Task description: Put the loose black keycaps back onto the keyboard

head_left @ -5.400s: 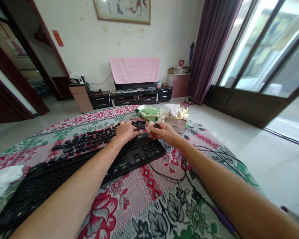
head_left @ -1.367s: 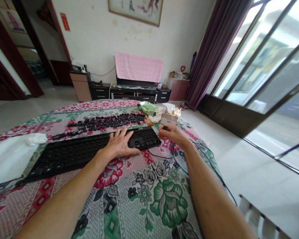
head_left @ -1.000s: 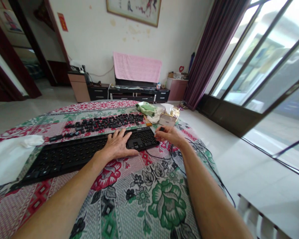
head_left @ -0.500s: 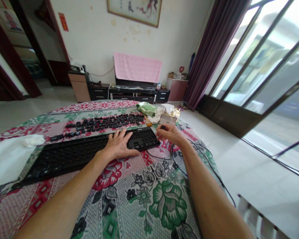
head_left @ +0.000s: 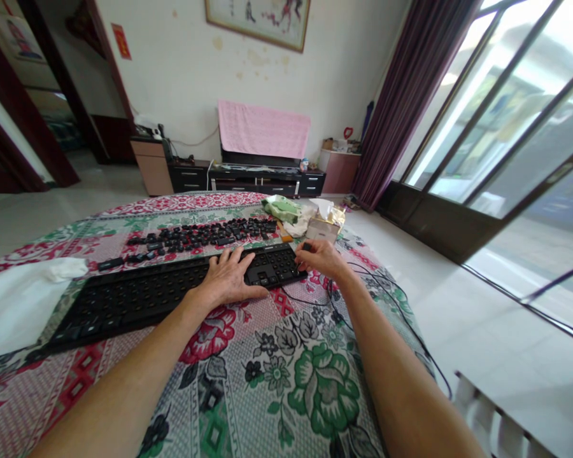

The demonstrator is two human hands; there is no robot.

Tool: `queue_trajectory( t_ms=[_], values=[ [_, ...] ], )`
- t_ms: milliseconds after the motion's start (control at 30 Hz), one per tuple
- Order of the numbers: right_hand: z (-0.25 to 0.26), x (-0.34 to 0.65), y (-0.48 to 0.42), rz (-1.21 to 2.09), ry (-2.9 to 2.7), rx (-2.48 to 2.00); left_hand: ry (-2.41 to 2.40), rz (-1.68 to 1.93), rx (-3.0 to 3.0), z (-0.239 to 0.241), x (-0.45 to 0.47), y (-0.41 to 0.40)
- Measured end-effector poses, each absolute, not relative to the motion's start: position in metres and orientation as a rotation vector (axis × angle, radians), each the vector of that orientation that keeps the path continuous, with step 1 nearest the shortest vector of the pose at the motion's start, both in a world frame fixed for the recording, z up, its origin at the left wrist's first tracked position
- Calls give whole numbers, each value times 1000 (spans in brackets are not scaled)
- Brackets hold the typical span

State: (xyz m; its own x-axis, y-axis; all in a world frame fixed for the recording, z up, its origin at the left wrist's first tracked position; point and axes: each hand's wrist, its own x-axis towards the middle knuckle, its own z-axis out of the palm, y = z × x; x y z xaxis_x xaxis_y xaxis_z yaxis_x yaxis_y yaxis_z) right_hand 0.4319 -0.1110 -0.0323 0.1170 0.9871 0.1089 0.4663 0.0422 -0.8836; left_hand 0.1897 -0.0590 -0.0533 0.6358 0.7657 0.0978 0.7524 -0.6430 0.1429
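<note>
A black keyboard (head_left: 138, 296) with most of its keycaps off lies slantwise on the flowered tablecloth (head_left: 248, 381). My left hand (head_left: 226, 278) rests on it with the fingers spread, just left of the number pad. At the keyboard's right end, my right hand (head_left: 319, 257) is pinched on a small black-ended tool (head_left: 307, 246), held over the number pad's right edge. Its lower tip is too small to make out. Behind the keyboard lies a long heap of loose black keycaps (head_left: 200, 235).
A white cloth or bag (head_left: 19, 308) covers the left of the table. Behind my right hand are an open tissue pack (head_left: 325, 226) and a crumpled green wrapper (head_left: 281, 208). Black cable (head_left: 405, 318) loops along the table's right side.
My right hand has shifted slightly left and down with the small tool, closer over the number pad. My left hand stays where it was on the keyboard.
</note>
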Motion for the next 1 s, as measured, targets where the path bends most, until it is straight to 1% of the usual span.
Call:
queue_trajectory(
  t_ms=[200,433,767,1000],
  values=[
    [-33,433,-111,817,-1501,-1545,1288,226,2740,-53,190,-60],
    [-37,430,-112,712,-1457,-1584,1300,233,2741,-52,190,-61],
    [-11,441,-113,1020,-1694,-1438,1292,249,2742,-52,189,-62],
    [-7,448,-114,1183,-1791,-1349,1285,273,2720,-54,190,-61]
  ],
)
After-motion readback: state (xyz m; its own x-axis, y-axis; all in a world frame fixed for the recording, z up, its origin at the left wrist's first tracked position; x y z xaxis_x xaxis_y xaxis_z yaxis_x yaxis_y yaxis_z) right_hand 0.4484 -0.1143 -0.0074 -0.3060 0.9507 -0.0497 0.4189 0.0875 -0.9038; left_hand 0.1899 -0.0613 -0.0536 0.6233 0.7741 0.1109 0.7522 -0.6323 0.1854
